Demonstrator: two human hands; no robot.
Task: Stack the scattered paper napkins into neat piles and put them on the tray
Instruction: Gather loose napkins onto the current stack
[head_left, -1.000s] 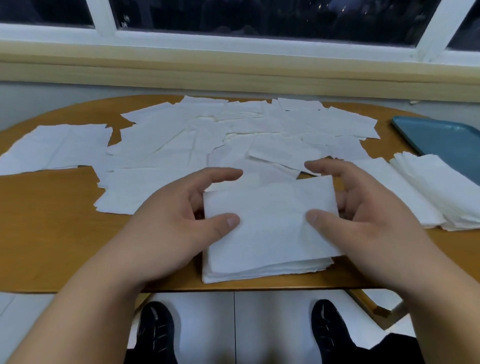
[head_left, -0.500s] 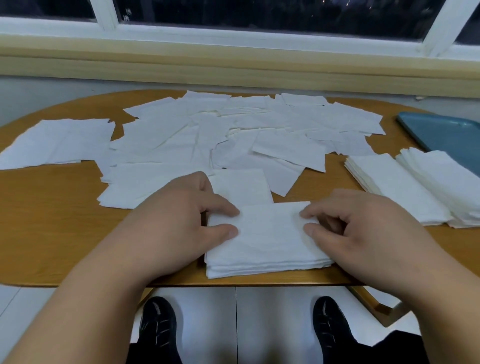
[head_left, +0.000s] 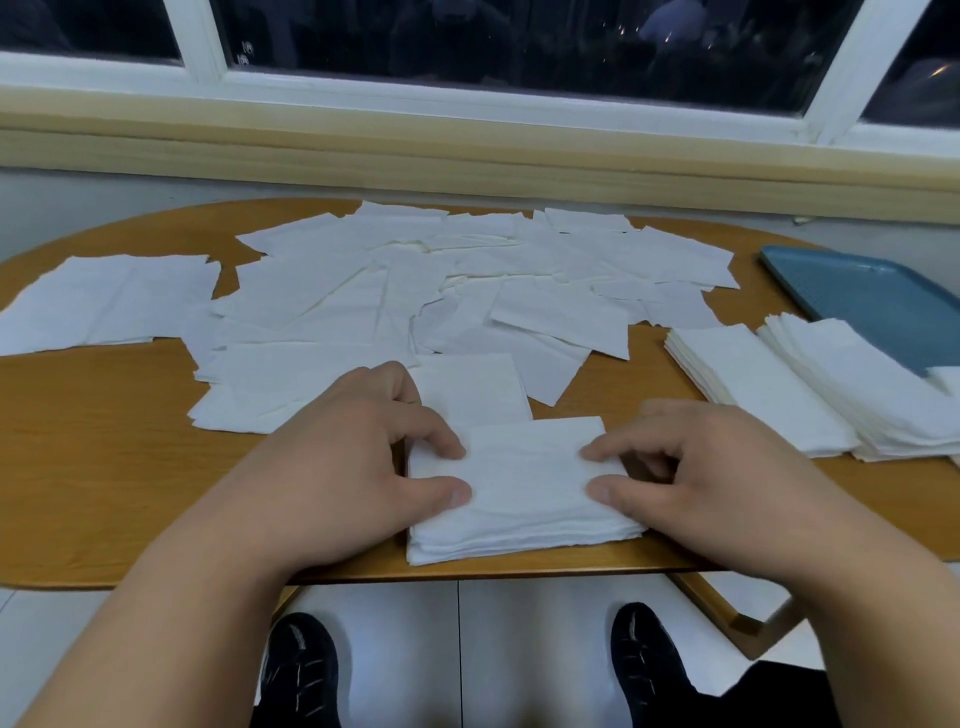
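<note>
A small pile of white napkins (head_left: 524, 493) lies flat at the table's front edge. My left hand (head_left: 337, 457) holds its left side, with thumb and forefinger curled onto the top. My right hand (head_left: 727, 478) holds the right side the same way. Just behind the pile lies a single napkin (head_left: 472, 389). Several scattered napkins (head_left: 415, 280) cover the middle and back of the table. The blue tray (head_left: 872, 291) sits at the far right, with a napkin corner on its near end.
Two neat napkin stacks (head_left: 753, 384) (head_left: 872, 400) lie side by side in front of the tray. More flat napkins (head_left: 104, 301) sit at the far left. The wooden table (head_left: 93, 457) shows bare at front left. A window sill (head_left: 467, 156) runs behind.
The pile was tilted up between my hands a second ago; it now lies flat on the table. Both hands have closed in onto its side edges.
</note>
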